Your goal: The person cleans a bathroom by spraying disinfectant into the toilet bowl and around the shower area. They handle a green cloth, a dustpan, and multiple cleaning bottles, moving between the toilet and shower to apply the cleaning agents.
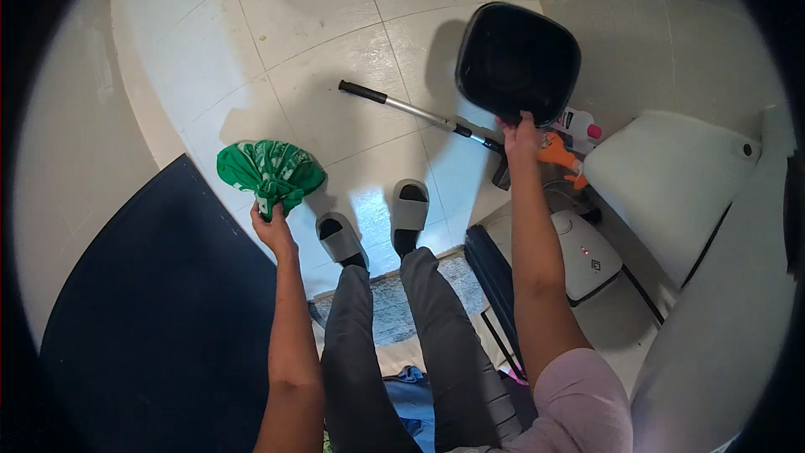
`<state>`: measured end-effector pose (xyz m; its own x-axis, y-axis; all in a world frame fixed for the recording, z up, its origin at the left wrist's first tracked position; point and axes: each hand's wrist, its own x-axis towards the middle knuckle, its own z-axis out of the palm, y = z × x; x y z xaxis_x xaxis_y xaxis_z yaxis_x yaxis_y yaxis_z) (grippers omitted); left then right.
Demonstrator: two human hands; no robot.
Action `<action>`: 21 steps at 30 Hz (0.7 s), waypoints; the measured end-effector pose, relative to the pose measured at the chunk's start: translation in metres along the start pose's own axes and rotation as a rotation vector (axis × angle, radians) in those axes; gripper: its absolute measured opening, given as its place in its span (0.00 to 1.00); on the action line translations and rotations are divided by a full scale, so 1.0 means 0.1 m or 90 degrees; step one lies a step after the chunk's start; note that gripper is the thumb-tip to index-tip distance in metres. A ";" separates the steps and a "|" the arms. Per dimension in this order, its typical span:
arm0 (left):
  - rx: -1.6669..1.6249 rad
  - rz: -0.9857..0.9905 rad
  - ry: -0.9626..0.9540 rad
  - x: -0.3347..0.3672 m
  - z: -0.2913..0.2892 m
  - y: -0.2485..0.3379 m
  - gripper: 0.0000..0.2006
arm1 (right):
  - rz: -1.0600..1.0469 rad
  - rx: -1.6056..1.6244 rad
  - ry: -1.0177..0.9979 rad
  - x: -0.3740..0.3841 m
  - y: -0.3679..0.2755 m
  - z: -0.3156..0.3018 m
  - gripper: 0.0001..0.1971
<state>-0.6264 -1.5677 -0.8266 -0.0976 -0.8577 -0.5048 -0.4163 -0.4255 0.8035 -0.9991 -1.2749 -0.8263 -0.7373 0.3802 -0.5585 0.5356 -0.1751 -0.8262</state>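
Observation:
My left hand (274,231) is closed around the gathered neck of a green plastic bag (272,166) with white print. The bag hangs bunched and rounded above the floor, left of my feet; its contents are hidden. At the far right, my right hand (521,136) grips the near rim of a black square bin (520,54) with rounded corners. Its opening faces up toward me, and the inside looks dark, so I cannot tell whether anything lies in it. The two hands are well apart, each with its own load.
A silver pole with a black grip (362,92) lies across the tiled floor (323,59). Beside my right forearm are a white bottle with a red cap (579,127), an orange spray trigger (558,153) and a white box-shaped device (583,256). A dark panel (168,310) fills the left.

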 end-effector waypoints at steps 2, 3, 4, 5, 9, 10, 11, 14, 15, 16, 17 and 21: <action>-0.006 -0.026 0.020 -0.01 0.00 -0.05 0.19 | 0.123 0.185 -0.031 0.20 -0.15 0.13 0.12; 0.000 -0.038 0.026 -0.04 0.04 -0.08 0.20 | 0.175 0.254 -0.049 0.43 -0.25 0.12 0.12; 0.009 -0.052 0.033 -0.07 0.07 -0.10 0.20 | 0.230 0.322 -0.065 0.63 -0.33 0.12 0.12; 0.006 -0.068 0.034 -0.09 0.08 -0.12 0.20 | 0.293 0.388 -0.080 0.71 -0.35 0.16 0.12; -0.033 -0.119 0.064 -0.11 0.04 -0.23 0.25 | 0.202 0.336 -0.076 0.64 -0.17 0.45 0.13; -0.047 -0.127 0.079 -0.14 0.04 -0.25 0.27 | 0.206 0.300 -0.060 0.57 -0.13 0.52 0.13; 0.008 -0.160 0.131 -0.19 0.10 -0.22 0.29 | 0.206 0.267 -0.041 0.47 -0.10 0.55 0.13; 0.206 -0.265 0.282 -0.26 0.18 -0.17 0.37 | 0.166 0.215 -0.159 -0.01 0.05 0.72 0.11; 0.201 -0.286 0.276 -0.32 0.35 0.01 0.36 | 0.162 0.187 -0.168 -0.12 0.12 0.74 0.11; 0.124 -0.239 0.233 -0.37 0.45 0.08 0.35 | 0.156 0.172 -0.207 -0.27 0.19 0.80 0.11; 0.048 -0.191 0.188 -0.40 0.54 0.14 0.34 | 0.150 0.157 -0.244 -0.40 0.28 0.87 0.12; 0.049 -0.016 -0.083 -0.30 0.94 0.39 0.31 | 0.321 0.020 -0.473 -0.83 0.54 1.15 0.16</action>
<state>-0.7245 -1.5314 -0.8096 -0.2005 -0.8007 -0.5645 -0.4876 -0.4182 0.7664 -0.9561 -1.4200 -0.8326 -0.4992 -0.4328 -0.7507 0.8645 -0.1905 -0.4651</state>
